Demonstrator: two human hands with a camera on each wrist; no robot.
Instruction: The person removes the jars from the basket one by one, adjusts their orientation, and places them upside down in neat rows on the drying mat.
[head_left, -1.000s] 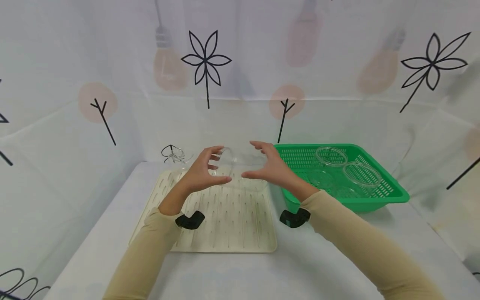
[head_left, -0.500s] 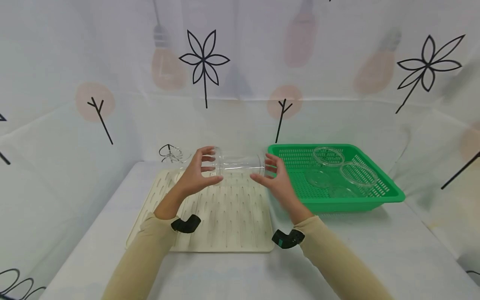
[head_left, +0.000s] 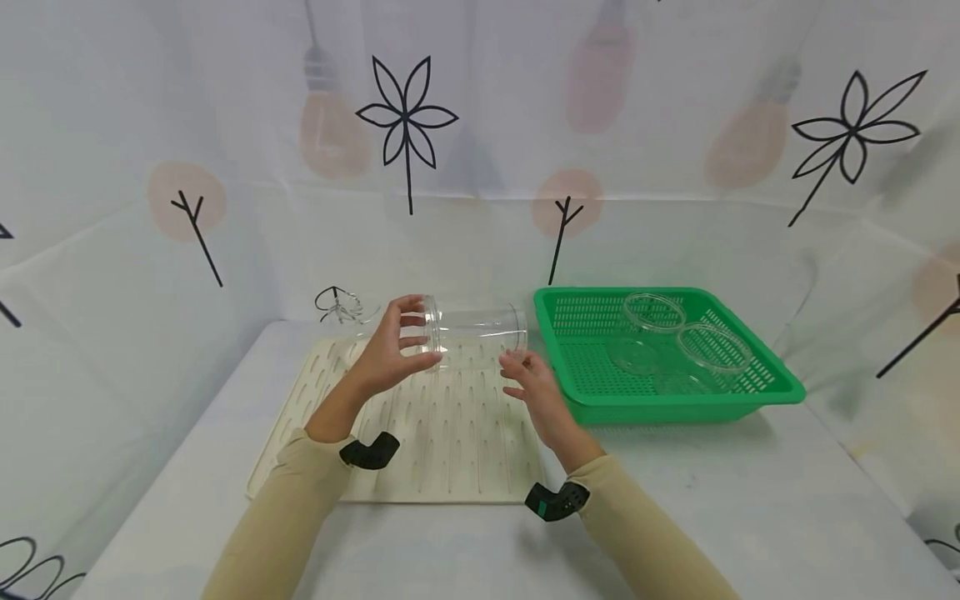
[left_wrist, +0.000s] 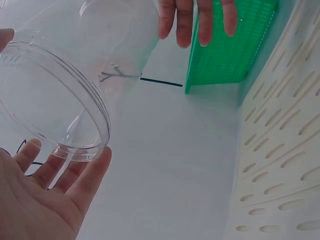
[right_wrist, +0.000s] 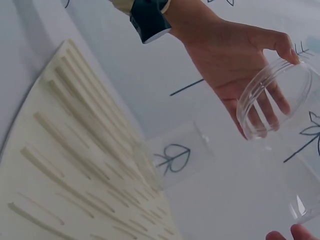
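The left hand (head_left: 385, 348) grips the clear jar (head_left: 476, 329); only the left wrist view shows the right hand (left_wrist: 203, 19) straight-fingered, holding nothing.

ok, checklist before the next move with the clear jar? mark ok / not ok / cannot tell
1. Left hand has the clear jar: ok, fingers and thumb around the rim end.
2. Right hand grips the base end: not ok, it is beside it without wrapping round; contact cannot be told.
3. Jar upright: not ok, held on its side.
4. Jar off the ridged mat: ok, held in the air.
5. Green basket stable: ok, it seems to sit level right of the mat.
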